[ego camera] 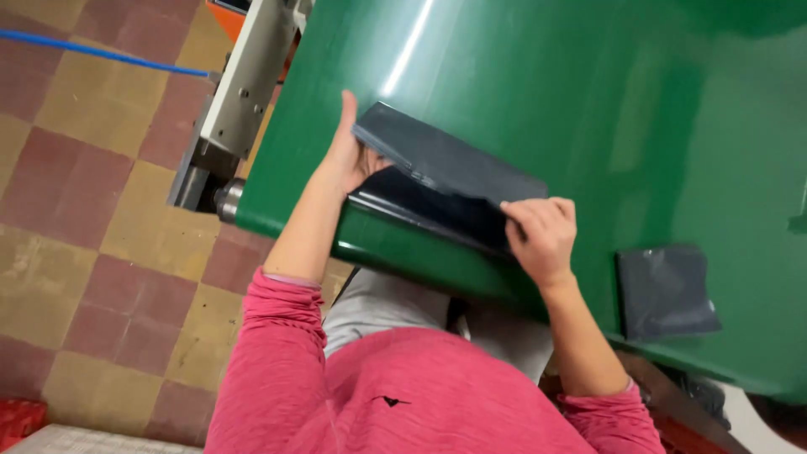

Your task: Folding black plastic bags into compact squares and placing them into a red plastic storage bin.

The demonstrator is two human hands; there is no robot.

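A stack of dark grey plastic bags [445, 164] rests on the green conveyor belt [588, 92], its upper layer lifted off the glossy black one beneath. My left hand [346, 155] grips the stack's left end, thumb pointing up along the belt. On the stack's right corner, my right hand [542, 235] pinches the edge with bent fingers. Both arms wear pink sleeves.
Another flat dark grey bag [667, 290] lies on the belt to the right. The belt's roller and grey metal frame [231, 109] stand at the left, over a red and tan tiled floor [92, 219]. A blue cable [101, 52] crosses the top left.
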